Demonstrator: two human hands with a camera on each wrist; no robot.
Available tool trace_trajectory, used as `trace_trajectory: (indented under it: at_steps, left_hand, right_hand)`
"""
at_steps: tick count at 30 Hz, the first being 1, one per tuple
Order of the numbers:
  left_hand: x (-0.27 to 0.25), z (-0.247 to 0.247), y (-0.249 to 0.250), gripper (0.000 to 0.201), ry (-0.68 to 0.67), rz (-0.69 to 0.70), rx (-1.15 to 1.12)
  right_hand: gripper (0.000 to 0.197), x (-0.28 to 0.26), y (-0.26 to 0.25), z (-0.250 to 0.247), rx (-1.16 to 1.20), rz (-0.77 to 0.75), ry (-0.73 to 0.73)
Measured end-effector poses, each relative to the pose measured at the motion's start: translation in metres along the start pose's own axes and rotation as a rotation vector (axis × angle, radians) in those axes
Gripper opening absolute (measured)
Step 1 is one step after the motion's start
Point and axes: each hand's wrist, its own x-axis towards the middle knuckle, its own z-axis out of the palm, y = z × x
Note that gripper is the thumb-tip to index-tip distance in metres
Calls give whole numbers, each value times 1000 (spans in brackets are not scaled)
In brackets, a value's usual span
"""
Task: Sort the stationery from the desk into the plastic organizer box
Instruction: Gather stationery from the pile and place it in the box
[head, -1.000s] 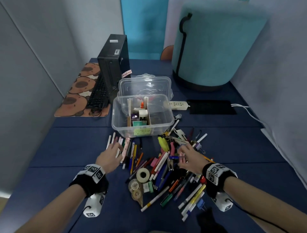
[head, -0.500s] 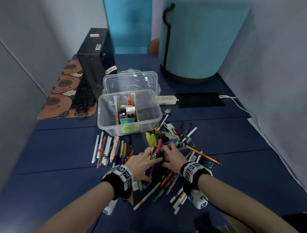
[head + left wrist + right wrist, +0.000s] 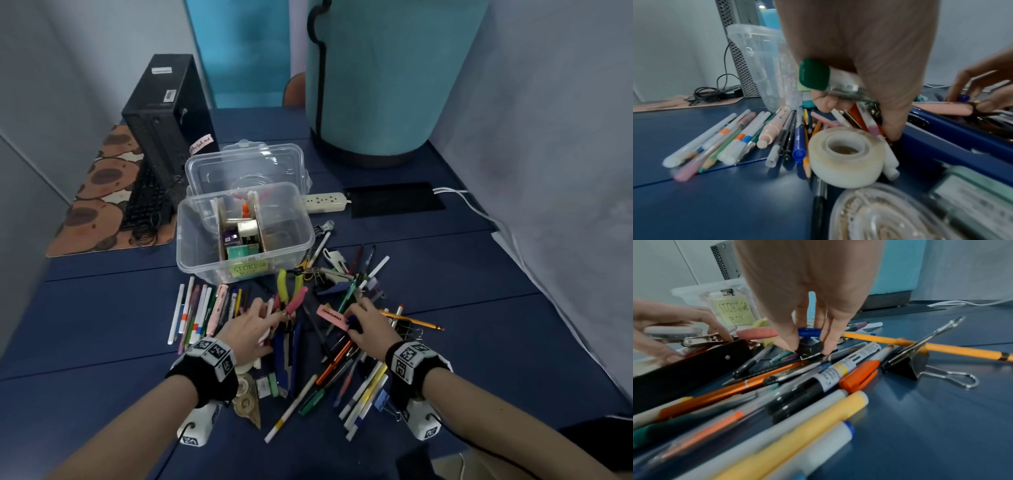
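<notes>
Left hand point(image 3: 859, 65) fingers curl round a clear green-capped tape dispenser point(image 3: 830, 81); right hand point(image 3: 807, 293) fingers pinch a small black clip point(image 3: 809, 348) on the counter point(image 3: 931, 426).

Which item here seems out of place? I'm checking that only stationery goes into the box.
The pliers with yellow-green and pink handles lie in the pile just in front of the organizer box, beside the left hand. They are hand tools, not stationery. The rest of the pile looks like pens, tape and clips.

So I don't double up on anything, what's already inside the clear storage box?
In the storage box, the middle compartment holds an orange-tipped item, a white block and small purple and green boxes. Anything beneath them is hidden.
</notes>
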Motion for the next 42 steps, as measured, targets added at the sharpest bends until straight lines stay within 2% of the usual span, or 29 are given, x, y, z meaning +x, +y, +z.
trace_trajectory:
  at_steps: [6, 10, 14, 16, 18, 20, 21, 23, 25, 27, 36, 42]
  left_hand:
    - [-1, 1, -4, 68, 14, -41, -47]
    - [2, 4, -7, 65, 28, -60, -63]
    - [5, 5, -9, 62, 42, -62, -95]
    - [7, 5, -11, 62, 41, -58, -108]
    - [8, 5, -14, 63, 26, -39, -124]
    - [8, 5, -18, 64, 17, -25, -148]
    - [8, 5, -20, 63, 23, -22, -165]
    - [5, 5, -21, 60, 51, -26, -197]
    - [1, 7, -20, 54, 90, -41, -230]
    - [-2, 10, -20, 50, 131, -57, -275]
    - [-15, 14, -33, 42, 283, -150, -461]
    - [-40, 15, -64, 37, 406, -315, -578]
  right_hand:
    - [20, -5, 9, -6, 57, 27, 12]
    - [24, 5, 18, -25, 92, 112, 80]
    - [35, 19, 25, -53, 264, 142, 120]
    - [34, 19, 29, -67, 336, 167, 131]
    - [27, 14, 36, -75, 312, 180, 96]
    - [24, 3, 42, -74, 154, 193, 22]
    - [28, -3, 46, -69, 42, 197, -13]
    - [50, -16, 50, -52, -129, 223, -105]
    - [76, -26, 49, -33, -160, 265, -203]
    - [87, -29, 44, -17, -154, 268, -206]
    - [64, 7, 13, 4, -46, 178, -17]
    - [53, 31, 2, 5, -46, 174, 11]
